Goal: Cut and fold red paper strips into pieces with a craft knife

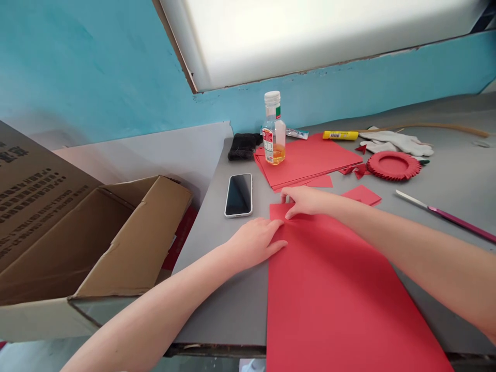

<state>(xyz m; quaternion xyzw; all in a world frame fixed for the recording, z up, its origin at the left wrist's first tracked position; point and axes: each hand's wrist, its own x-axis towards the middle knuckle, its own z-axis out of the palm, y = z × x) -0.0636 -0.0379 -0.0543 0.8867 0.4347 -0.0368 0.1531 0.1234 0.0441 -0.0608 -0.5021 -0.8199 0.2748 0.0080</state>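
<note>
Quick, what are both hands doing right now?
Left hand: open, fingertips at the red sheet's left edge.
Right hand: fingers curled at its far edge; firm grip can't be told.

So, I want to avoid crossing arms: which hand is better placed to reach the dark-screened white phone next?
Left, probably. The left hand lies closer to the phone, at the left edge of the large red paper sheet; the right hand, at its far edge, is farther off.
</note>
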